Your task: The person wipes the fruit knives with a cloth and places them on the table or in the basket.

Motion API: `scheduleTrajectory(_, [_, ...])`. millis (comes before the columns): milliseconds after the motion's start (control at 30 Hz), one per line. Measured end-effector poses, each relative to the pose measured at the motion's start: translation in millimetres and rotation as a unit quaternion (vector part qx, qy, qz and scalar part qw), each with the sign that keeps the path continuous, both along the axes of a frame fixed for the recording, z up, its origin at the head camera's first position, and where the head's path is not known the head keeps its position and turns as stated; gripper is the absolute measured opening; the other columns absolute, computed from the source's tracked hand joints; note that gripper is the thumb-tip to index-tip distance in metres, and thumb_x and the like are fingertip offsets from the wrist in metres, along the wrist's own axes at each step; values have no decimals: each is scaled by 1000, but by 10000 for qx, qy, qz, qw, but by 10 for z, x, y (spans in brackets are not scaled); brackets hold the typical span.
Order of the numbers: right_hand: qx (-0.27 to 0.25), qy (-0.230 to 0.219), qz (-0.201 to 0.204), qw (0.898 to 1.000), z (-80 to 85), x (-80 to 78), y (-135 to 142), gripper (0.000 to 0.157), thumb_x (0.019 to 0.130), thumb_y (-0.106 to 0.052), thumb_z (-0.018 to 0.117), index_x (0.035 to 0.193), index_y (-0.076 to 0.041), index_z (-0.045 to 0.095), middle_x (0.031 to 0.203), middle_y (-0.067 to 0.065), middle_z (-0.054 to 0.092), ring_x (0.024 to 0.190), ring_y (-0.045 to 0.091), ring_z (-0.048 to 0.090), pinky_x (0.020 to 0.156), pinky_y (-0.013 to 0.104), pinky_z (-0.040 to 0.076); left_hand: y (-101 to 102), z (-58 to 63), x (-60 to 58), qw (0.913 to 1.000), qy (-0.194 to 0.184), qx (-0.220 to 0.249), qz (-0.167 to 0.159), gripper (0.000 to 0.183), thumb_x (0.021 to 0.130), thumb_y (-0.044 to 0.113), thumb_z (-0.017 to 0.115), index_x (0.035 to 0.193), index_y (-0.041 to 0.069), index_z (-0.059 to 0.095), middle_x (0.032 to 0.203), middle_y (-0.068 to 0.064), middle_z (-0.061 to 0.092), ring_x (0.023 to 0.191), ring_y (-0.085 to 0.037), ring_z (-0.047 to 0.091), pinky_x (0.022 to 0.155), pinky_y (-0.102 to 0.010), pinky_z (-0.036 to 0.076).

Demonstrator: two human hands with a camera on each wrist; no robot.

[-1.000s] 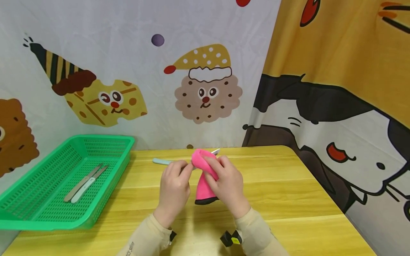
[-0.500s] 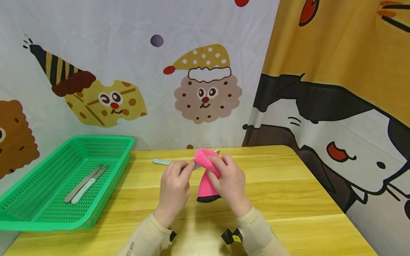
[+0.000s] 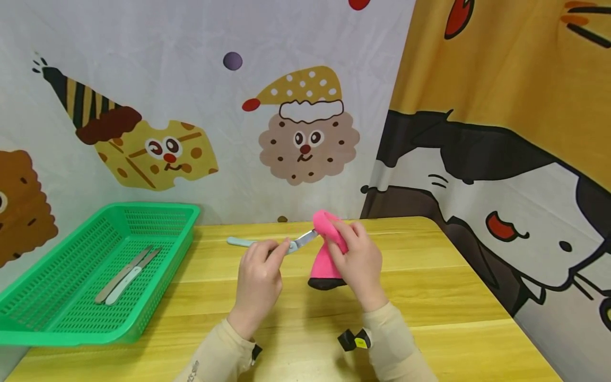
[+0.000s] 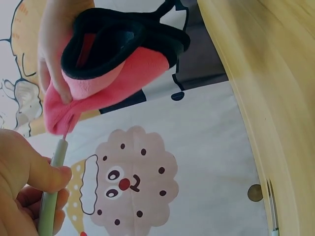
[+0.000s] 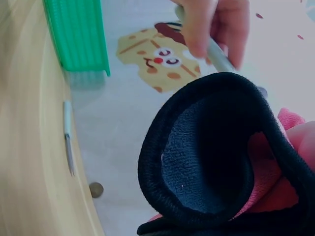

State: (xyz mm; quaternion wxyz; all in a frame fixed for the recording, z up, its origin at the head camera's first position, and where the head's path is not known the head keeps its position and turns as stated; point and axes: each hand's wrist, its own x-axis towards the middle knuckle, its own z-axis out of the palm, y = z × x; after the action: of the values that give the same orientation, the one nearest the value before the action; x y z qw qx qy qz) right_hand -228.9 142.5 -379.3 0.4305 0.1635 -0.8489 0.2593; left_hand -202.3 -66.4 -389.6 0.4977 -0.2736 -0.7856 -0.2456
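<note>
My left hand [image 3: 260,281] grips a knife [image 3: 304,240] by its pale green handle, the blade pointing up and right. A pink cloth [image 3: 326,265] with black trim hangs folded from my right hand [image 3: 360,265], whose thumb and fingers pinch it around the front of the blade. The blade's tip is hidden in the cloth. Seen in the left wrist view, the fold of the cloth [image 4: 118,93] meets the knife just past its handle [image 4: 51,196]. A wide loop of black trim [image 5: 152,157] fills much of the right wrist view.
A second knife [image 3: 238,241] with a light blue handle lies at the back of the wooden table [image 3: 420,318], partly behind my left hand. On the left stands a green plastic basket [image 3: 193,212], holding two knives [image 3: 126,281]. A cartoon-printed curtain [image 3: 229,159] hangs behind.
My right hand and the pink cloth have moved right and slightly up along the blade, uncovering the part near the handle. The left hand has stayed almost still with the knife.
</note>
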Motion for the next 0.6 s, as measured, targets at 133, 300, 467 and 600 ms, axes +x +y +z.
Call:
scheduleTrajectory(133, [-72, -166, -299, 9994, -2, -62, 129, 32, 83, -21, 77, 115, -14, 71, 89, 8, 58, 58, 23, 53, 45, 36, 39, -21, 0, -8, 9998, -70, 104, -146, 40, 75, -23, 66, 109, -2, 74, 93, -14, 63, 79, -31, 59, 67, -42, 52])
scheduleTrajectory(300, [-147, -486, -635, 9967, -41, -136, 301, 35, 85, -20, 76, 119, -13, 70, 87, 9, 54, 59, 26, 51, 47, 37, 38, -49, 27, -17, 9994, -28, 229, -269, 39, 76, -23, 65, 109, -3, 73, 92, -15, 63, 77, -31, 59, 67, -43, 52])
scheduleTrajectory(467, [-302, -658, -673, 9951, -15, -139, 376, 37, 87, -20, 75, 123, -13, 69, 85, 9, 52, 61, 24, 47, 49, 36, 36, -78, 46, -33, 9994, -41, 283, -217, 39, 75, -23, 67, 108, -3, 74, 90, -15, 63, 74, -31, 57, 65, -41, 51])
scheduleTrajectory(600, [-374, -741, -619, 9946, 14, -130, 378, 37, 88, -21, 74, 123, -14, 68, 85, 8, 52, 63, 23, 46, 51, 36, 36, -91, 43, -51, 9994, -88, 257, -233, 37, 77, -22, 68, 108, -3, 74, 90, -16, 63, 76, -32, 58, 67, -41, 51])
